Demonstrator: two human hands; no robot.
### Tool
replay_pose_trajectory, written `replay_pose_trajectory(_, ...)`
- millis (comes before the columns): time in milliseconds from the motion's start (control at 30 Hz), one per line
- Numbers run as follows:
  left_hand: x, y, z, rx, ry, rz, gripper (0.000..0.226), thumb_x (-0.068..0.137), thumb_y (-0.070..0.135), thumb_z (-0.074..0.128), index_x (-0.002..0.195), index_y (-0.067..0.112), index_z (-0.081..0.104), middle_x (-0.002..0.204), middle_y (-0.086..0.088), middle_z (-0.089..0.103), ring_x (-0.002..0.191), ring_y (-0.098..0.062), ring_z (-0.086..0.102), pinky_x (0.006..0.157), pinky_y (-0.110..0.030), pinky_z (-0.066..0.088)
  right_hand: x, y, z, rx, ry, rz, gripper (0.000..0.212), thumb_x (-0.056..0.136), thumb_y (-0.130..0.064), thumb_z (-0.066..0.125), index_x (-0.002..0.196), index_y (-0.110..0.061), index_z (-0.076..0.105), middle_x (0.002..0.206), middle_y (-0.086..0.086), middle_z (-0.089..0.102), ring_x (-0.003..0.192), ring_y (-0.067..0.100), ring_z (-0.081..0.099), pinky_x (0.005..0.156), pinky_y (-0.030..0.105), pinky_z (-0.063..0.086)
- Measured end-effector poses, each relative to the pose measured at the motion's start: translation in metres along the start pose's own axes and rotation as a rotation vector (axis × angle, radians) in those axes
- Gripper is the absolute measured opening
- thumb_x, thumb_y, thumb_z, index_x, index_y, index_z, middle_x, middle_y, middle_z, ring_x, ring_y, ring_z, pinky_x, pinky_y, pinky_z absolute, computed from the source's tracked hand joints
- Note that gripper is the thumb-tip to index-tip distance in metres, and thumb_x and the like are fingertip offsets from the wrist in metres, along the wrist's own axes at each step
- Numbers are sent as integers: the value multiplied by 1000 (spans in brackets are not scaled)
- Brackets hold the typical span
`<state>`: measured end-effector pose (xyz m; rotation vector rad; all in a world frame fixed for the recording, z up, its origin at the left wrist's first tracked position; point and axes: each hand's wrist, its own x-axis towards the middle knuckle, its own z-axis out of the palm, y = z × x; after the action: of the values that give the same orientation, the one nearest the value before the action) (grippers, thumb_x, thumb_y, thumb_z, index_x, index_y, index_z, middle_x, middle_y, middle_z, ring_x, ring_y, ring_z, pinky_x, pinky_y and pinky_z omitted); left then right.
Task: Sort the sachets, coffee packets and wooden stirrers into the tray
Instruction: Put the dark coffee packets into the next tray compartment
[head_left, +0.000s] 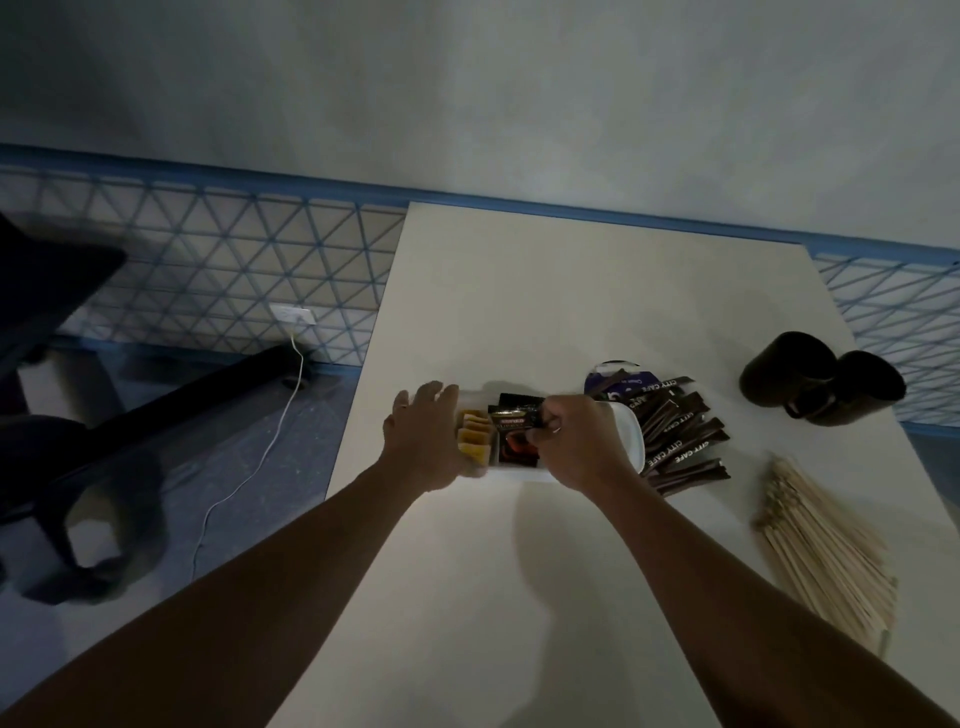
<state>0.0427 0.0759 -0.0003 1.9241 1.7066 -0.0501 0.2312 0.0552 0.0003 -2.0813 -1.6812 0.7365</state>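
Head view: white table (519, 312) by latticed wall (234, 260); right grip (576, 441) pinches coffee packet (514, 418), left grip (421, 441) flat.

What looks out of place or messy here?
Nothing spilled or damaged. Unsorted outside the tray: City Cafe stick packets fanned in a heap beside its right end, wooden stirrers splayed in a pile near the right edge of the table. The right hand holds a dark coffee packet over the tray.

The scene was dim and grey-blue. A soft shadow lay on the table (571, 291) just nearer than the right hand (576, 441); far left of it, the frame was blurred and bowed.
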Motion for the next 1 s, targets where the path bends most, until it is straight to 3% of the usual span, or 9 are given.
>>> replay_pose_trajectory(167, 1, -3, 4, -20, -22, 5, 114, 67, 40, 86, 154, 18, 16, 163, -1, 9, 148, -39, 7, 116, -52, 26, 1, 0, 8, -28, -11, 13, 6, 79, -11, 72, 76, -16, 70, 73, 5, 70, 73, 25, 63, 59, 27, 45)
replay_pose_trajectory(433, 5, -6, 5, -7, 4, 44, 107, 64, 38, 88, 148, 15, 27, 155, -4, 24, 142, -40, 22, 111, -50, 34, -2, -2, 8, -19, 36, 2, 20, 78, -19, 79, 97, -21, 72, 82, -3, 68, 77, 17, 63, 60, 22, 42)
replay_pose_trajectory(633, 6, -8, 4, -10, -3, 55, 106, 62, 40, 89, 146, 15, 30, 151, -3, 29, 140, -38, 26, 110, -49, 36, -5, -7, 2, -39, 198, -183, 11, 80, -8, 75, 83, -19, 75, 77, -8, 73, 68, 10, 65, 62, 17, 44)
replay_pose_trajectory(767, 7, -7, 3, -9, -1, 71, 101, 60, 40, 90, 141, 15, 35, 145, -4, 35, 134, -37, 33, 105, -49, 41, -6, -2, 9, -51, 154, -156, 19, 78, -2, 69, 77, -20, 75, 74, -7, 72, 69, 12, 64, 65, 29, 52)
replay_pose_trajectory(1000, 6, -8, 2, -7, 4, 76, 100, 59, 41, 90, 138, 14, 36, 141, -5, 36, 131, -37, 35, 101, -49, 44, -8, 1, 18, -92, 114, -143, 17, 81, 2, 67, 84, -11, 76, 79, 5, 71, 70, 19, 64, 62, 26, 48)
